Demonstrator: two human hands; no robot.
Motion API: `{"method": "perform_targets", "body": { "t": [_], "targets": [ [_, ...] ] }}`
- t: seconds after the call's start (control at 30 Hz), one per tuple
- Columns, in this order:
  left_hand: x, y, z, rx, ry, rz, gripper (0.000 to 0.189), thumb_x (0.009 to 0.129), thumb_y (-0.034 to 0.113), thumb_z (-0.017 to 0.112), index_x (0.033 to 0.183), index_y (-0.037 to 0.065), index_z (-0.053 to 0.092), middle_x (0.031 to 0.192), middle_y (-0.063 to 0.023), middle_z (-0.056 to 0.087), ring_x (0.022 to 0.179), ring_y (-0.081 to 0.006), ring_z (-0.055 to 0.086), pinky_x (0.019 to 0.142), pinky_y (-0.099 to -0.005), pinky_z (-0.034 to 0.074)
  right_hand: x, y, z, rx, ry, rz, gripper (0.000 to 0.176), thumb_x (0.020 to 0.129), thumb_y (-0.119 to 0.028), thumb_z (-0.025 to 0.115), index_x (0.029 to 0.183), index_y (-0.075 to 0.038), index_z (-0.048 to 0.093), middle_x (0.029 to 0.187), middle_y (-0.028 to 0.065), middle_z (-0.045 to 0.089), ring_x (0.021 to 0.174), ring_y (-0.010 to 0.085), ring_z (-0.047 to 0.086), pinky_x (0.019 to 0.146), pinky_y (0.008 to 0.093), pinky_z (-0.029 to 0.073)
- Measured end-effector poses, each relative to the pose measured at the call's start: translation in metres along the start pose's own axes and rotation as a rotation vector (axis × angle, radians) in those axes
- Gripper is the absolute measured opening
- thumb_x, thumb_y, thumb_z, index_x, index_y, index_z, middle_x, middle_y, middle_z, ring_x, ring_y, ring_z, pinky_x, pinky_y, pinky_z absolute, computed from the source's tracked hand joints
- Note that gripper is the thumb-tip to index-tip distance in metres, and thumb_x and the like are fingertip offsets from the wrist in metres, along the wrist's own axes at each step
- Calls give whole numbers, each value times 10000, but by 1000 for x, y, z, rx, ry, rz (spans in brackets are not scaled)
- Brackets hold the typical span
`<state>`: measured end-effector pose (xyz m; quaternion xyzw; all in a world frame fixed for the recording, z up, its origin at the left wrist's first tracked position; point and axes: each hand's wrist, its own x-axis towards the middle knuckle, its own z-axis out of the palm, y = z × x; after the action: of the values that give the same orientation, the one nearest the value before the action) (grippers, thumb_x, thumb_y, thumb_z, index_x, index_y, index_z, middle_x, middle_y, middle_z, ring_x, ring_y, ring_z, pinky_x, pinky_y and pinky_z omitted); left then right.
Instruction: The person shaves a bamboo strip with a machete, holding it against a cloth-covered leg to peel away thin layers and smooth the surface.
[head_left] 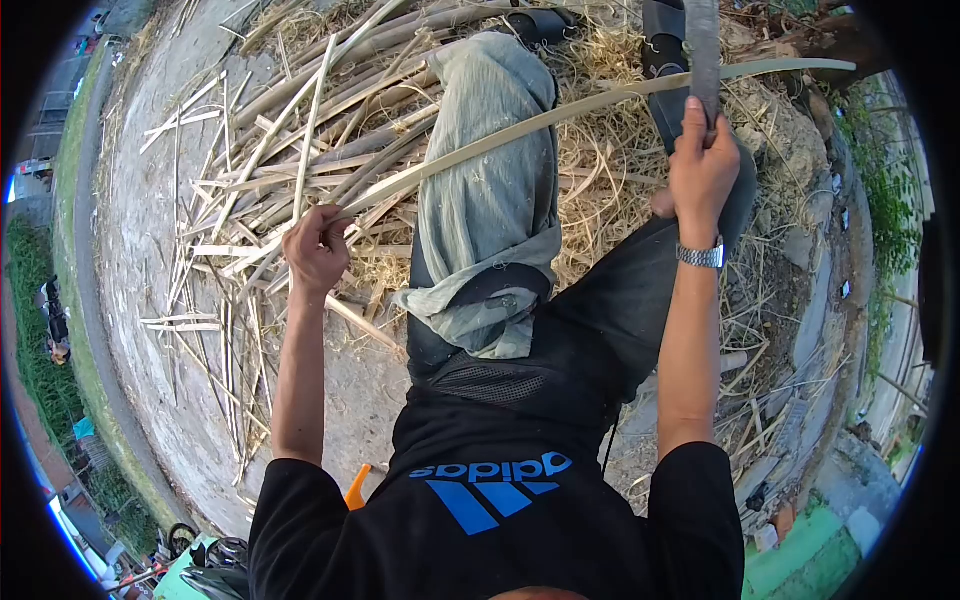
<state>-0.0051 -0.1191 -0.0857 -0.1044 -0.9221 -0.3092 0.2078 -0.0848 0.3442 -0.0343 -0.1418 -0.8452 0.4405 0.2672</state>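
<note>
My left hand [318, 250] is closed on the near end of a long, pale bamboo strip [520, 128]. The strip slants up across my thigh to the upper right, bending slightly, and its far end stretches past the knife. In my right hand [704, 172] is a broad, dark-bladed knife [704, 50], its blade pointing away from me and overlapping the strip in this view. The wooden butt of its handle shows beside my palm. A grey-green cloth [485, 180] is wrapped over my leg, beneath the strip.
Split bamboo pieces [290, 165] lie heaped on the concrete at the left. Curly shavings [610, 170] cover the ground between and beyond my legs. An orange object [357, 487] lies beside my left upper arm. Rubble and a low edge [810, 300] run along the right.
</note>
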Motion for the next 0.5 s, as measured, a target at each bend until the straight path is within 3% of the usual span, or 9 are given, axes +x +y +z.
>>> {"method": "perform_targets", "body": {
  "t": [0.1, 0.17, 0.23, 0.3, 0.4, 0.5],
  "targets": [
    [3, 0, 9, 7, 26, 64, 195, 801, -116, 701, 945, 15, 700, 782, -76, 768, 669, -153, 758, 546, -255, 534, 0, -1, 3, 28, -25, 53, 386, 1052, -384, 634, 973, -9, 680, 555, 22, 594, 456, 128, 555, 455, 338, 406],
    [1, 0, 14, 0, -3, -28, 202, 799, -126, 679, 945, 13, 695, 793, -75, 774, 692, -160, 770, 554, -259, 545, -30, -26, 15, -17, -179, -22, 389, 1048, -390, 634, 934, -19, 649, 558, 56, 605, 459, 199, 602, 465, 372, 429],
    [1, 4, 11, 6, -12, -13, 195, 803, -131, 661, 940, 5, 690, 801, -79, 777, 709, -163, 778, 558, -256, 549, -66, -36, 39, 25, -313, -157, 380, 1040, -391, 638, 899, -39, 621, 563, 93, 613, 483, 306, 638, 473, 420, 452],
    [1, 1, 9, 10, 36, 65, 191, 808, -130, 655, 949, -5, 689, 794, -84, 779, 708, -163, 779, 556, -251, 546, -94, -50, 48, 66, -423, -161, 362, 1031, -392, 644, 898, -56, 616, 568, 118, 615, 522, 374, 647, 482, 462, 460],
    [1, 2, 6, 29, -3, 35, 191, 808, -123, 669, 960, -8, 693, 782, -86, 780, 661, -150, 760, 551, -246, 543, -85, -55, 41, -26, -429, -191, 347, 1024, -395, 654, 917, -67, 618, 560, 109, 614, 525, 367, 653, 478, 464, 461],
    [1, 0, 4, 32, -15, -7, 174, 817, -97, 718, 958, 3, 698, 790, -78, 779, 617, -135, 732, 522, -238, 519, -44, -34, 26, -62, -198, -177, 375, 1037, -379, 654, 856, -53, 609, 539, 91, 601, 452, 294, 615, 432, 424, 417]
  ]
}}
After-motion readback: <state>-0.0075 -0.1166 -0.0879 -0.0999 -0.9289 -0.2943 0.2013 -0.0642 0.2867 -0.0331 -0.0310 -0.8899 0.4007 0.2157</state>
